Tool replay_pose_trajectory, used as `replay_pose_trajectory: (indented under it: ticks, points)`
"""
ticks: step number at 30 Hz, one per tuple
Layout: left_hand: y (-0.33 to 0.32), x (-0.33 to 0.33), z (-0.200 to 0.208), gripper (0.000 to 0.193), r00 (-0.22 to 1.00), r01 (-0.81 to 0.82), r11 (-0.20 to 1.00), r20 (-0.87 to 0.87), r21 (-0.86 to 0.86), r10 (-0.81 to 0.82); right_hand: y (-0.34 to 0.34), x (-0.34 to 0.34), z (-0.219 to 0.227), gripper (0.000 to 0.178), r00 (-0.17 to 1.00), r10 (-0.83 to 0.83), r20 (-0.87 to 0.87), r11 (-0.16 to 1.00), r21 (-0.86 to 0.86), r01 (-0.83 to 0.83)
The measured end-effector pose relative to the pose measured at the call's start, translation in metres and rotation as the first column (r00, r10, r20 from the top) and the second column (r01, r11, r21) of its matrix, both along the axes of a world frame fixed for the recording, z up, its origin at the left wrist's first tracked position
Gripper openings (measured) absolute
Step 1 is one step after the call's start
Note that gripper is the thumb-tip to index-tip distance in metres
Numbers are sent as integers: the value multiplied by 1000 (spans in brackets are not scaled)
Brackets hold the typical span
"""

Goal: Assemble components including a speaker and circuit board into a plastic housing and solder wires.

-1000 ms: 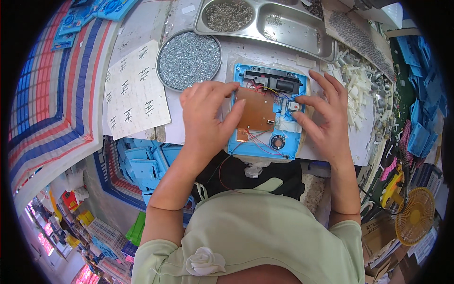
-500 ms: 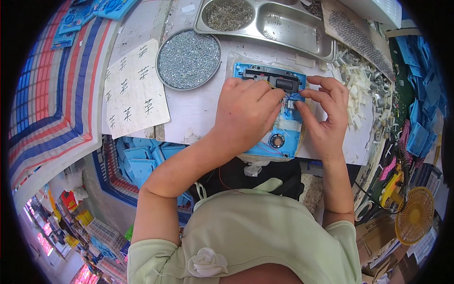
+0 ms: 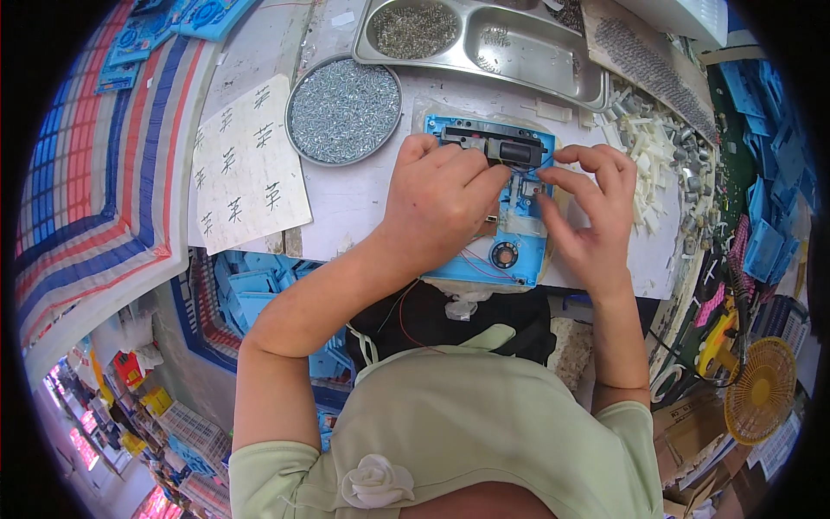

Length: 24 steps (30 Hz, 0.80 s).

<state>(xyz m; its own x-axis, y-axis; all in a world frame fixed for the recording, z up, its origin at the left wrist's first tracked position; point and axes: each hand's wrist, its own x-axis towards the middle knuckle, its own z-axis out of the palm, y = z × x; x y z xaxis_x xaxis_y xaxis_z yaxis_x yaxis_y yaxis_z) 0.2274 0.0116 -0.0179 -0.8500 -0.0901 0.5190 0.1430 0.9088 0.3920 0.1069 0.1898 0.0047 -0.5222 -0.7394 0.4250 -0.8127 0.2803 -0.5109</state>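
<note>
I see the blue plastic housing (image 3: 510, 208) lying flat at the near edge of the white worktable (image 3: 363, 195), its long axis running away from the person toward the steel compartment tray (image 3: 519, 52), which sits just beyond it. A black motor block (image 3: 506, 147) lies crosswise at the housing's far end; a round black speaker (image 3: 504, 254) sits at its near end, with thin red wires (image 3: 471, 264) trailing beside it toward the table edge. The left hand (image 3: 441, 203) lies palm down over the left half of the housing, fingers curled and pressed on it, knuckles toward the motor block, forearm reaching in diagonally from the lower left. The right hand (image 3: 588, 212) stands at the housing's right edge, wrist raised, fingers bent inward with thumb and forefinger tips drawn together at a small part just below the motor block; I cannot tell whether they actually pinch it. Left of the housing rests a round dish of small silver screws (image 3: 343, 110), and farther left a white tally sheet (image 3: 246, 169). Right of the housing lies a heap of white plastic parts (image 3: 657, 156).
</note>
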Motion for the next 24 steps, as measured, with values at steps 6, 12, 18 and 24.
replay_pose_trajectory:
  ticks: [6,12,18,24]
  points:
    - [-1,-8,3,18,1000,20,1000,-6,-16,-20,-13,1,-7,25,997,54,-56,996,-64,-57]
    - [-2,-11,2,18,997,66,994,-45,-88,-70,-14,-17,0,12,924,-8,382,996,-74,40]
    - [9,-12,5,10,997,51,987,61,-154,-42,-16,-36,11,15,880,47,472,998,6,-57]
    - [6,-14,17,8,977,89,971,208,-220,-42,-17,-40,16,15,927,107,360,991,34,-128]
